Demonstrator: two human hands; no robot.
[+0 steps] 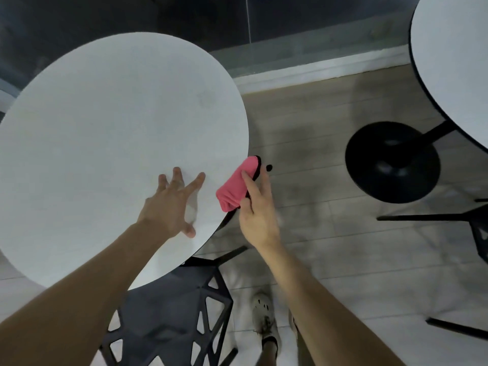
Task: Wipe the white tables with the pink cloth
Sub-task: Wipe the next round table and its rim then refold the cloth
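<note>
A round white table fills the left half of the view. My left hand lies over its right part with fingers spread and straight. My right hand holds the rolled pink cloth, which has a black edge, just beyond the table's right rim, over the floor. A second round white table shows at the top right.
A black lattice chair stands under the near edge of the left table. The second table's black round base rests on the wooden floor, with black chair legs to the right. My shoe is at the bottom.
</note>
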